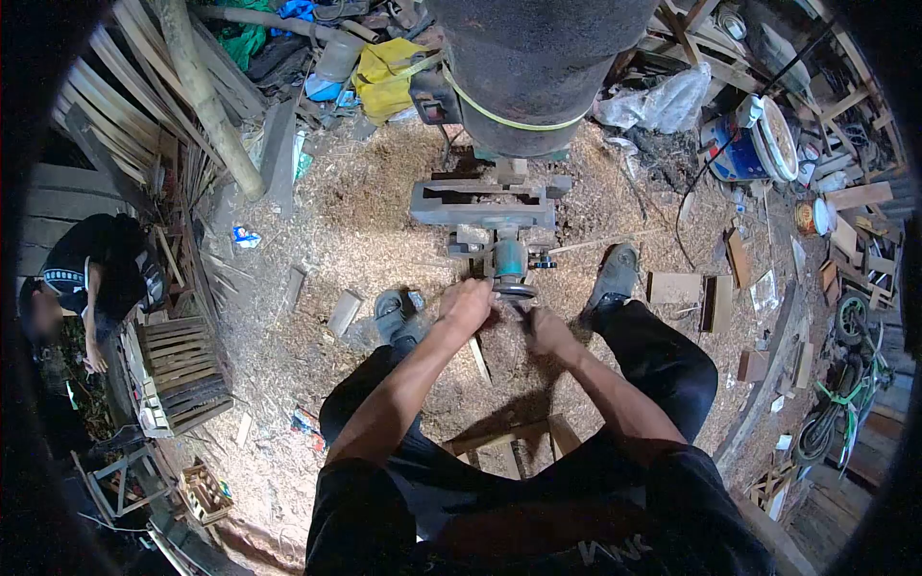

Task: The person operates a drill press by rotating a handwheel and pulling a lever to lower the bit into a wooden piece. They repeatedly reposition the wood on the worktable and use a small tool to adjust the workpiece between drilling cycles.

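My left hand [468,305] is closed at the left edge of a round dark wheel [516,289] on the front of a machine; anything in its fingers is too small to make out. On the wheel's right, my right hand [549,332] is closed around a thin dark piece [524,313] whose end points toward the wheel. The machine has a teal cylindrical body [509,257] behind the wheel. Farther back is its grey metal frame [442,206] with a long slot. Both hands are in front of the machine, between my feet.
A large dark drum [533,72] stands behind the machine. Sawdust covers the ground [365,240], with wood blocks [674,288] on it. A wooden frame [567,437] is between my legs. At left, another person [106,259] bends beside a slatted crate [178,370]. A bucket [768,139] stands at right.
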`<state>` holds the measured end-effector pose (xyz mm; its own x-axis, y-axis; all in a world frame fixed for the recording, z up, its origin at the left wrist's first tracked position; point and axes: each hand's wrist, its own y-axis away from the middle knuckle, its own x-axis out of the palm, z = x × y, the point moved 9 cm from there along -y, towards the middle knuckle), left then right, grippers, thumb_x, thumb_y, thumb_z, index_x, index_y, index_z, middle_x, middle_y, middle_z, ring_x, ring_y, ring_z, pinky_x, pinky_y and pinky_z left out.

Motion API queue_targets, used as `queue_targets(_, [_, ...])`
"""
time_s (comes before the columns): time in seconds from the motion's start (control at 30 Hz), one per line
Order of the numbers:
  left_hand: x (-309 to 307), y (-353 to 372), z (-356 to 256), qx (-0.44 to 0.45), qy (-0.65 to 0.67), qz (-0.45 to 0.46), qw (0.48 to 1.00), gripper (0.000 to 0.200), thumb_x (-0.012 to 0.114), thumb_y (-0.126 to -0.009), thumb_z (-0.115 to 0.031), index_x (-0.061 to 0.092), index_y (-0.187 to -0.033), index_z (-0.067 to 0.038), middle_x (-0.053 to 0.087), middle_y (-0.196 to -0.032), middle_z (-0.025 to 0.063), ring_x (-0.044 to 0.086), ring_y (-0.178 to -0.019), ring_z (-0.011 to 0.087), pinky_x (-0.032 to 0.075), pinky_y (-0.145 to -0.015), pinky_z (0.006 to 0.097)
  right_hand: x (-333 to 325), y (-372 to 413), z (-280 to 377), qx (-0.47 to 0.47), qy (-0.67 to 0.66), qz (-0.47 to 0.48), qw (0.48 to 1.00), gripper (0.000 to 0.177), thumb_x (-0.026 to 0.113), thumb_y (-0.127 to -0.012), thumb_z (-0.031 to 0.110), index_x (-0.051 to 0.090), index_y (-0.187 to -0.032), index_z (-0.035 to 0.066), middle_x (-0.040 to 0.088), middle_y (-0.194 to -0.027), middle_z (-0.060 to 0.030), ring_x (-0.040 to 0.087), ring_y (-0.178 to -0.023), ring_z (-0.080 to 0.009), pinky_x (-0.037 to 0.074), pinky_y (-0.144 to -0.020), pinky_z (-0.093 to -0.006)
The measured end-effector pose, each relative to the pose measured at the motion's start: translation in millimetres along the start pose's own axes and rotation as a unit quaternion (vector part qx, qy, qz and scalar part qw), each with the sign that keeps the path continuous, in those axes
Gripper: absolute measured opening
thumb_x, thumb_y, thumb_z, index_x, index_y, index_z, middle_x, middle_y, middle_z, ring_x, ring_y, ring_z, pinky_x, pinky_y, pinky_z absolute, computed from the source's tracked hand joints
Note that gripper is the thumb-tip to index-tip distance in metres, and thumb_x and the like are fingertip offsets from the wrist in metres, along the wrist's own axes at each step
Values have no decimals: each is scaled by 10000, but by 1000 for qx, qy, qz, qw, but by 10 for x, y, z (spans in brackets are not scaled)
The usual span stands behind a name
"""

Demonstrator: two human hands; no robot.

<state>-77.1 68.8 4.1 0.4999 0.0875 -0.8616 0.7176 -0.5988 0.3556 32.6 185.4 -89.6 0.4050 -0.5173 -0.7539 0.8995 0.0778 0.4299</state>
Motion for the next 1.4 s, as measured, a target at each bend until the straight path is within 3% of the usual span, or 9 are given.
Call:
queue_targets(0.23, [-59, 14, -20, -16, 21, 7, 1000, 175, 568, -864, -193, 667, -901, -53, 678, -808, 186, 672, -804, 363, 534, -741, 475, 91, 13, 0, 8, -56, 4, 998, 322, 598, -870, 257, 566, -1009, -32, 614, -951, -294, 601, -899, -469, 479, -774, -533])
queue_targets(0.4, [-76, 16, -25, -12, 24, -11, 1000, 171, 578, -866, -189, 666, -896, -46, 676, -799, 189, 669, -771, 370, 538, -710, 475, -142, 32, -131, 47, -102, -32, 993, 264, 619, -844, 220, 617, -842, -43, 616, -775, -290, 614, -796, -476, 490, -722, -509])
queue_targets(0.6, [-57, 15, -32, -11, 18, -12, 1000, 176, 592, -868, -193, 677, -893, -41, 678, -793, 184, 675, -742, 353, 542, -693, 469, -247, 103, 11, -40, -45, -102, 993, 276, 645, -799, 223, 640, -879, -41, 630, -803, -287, 634, -759, -426, 487, -644, -482])
queue_targets(0.83, [-35, 8, 2, -20, 20, 0, 1000, 194, 616, -870, -213, 697, -841, -39, 684, -785, 179, 679, -731, 349, 549, -691, 459, -400, 131, -65, 52, -183, -79, 978, 314, 681, -807, 265, 650, -778, -46, 613, -680, -249, 619, -625, -371, 469, -593, -446])
queue_targets(0.97, [23, -19, 40, 4, 37, -3, 999, 199, 589, -869, -178, 620, -998, -29, 656, -760, 232, 653, -724, 413, 527, -695, 514, -251, 58, -33, 97, -193, -19, 976, 353, 673, -866, 304, 660, -782, -40, 636, -656, -148, 608, -595, -230, 471, -578, -390])
queue_targets(1.1, [25, 7, 42, 15, 35, -26, 999, 221, 584, -882, -208, 617, -1028, -45, 658, -764, 228, 650, -736, 424, 524, -698, 518, -170, 114, 210, 55, -454, 72, 886, 336, 656, -854, 310, 669, -1054, 41, 687, -931, -157, 653, -856, -249, 516, -782, -358])
queue_targets(1.13, [-29, 16, 31, 16, 37, -37, 999, 227, 583, -884, -215, 615, -1037, -50, 658, -761, 227, 649, -737, 427, 524, -700, 518, -125, 43, 159, 14, -438, 43, 898, 306, 617, -863, 253, 650, -1076, 36, 678, -930, -103, 609, -786, -163, 503, -747, -319])
queue_targets(1.33, [-56, 85, -51, -56, 107, -4, 993, 335, 547, -872, -211, 552, -1149, -24, 640, -1009, 246, 629, -946, 415, 493, -845, 528, -129, 91, 66, 68, -545, 58, 833, 234, 550, -822, 115, 677, -985, 9, 691, -823, -73, 665, -721, -199, 533, -668, -405])
queue_targets(1.4, [5, 55, -39, -47, 123, -1, 991, 379, 544, -874, -218, 526, -1199, -23, 630, -1053, 254, 619, -979, 419, 488, -861, 521, 201, -65, -374, 111, -419, 78, 898, 233, 518, -817, 80, 686, -963, 12, 689, -791, -63, 676, -725, -212, 537, -653, -429])
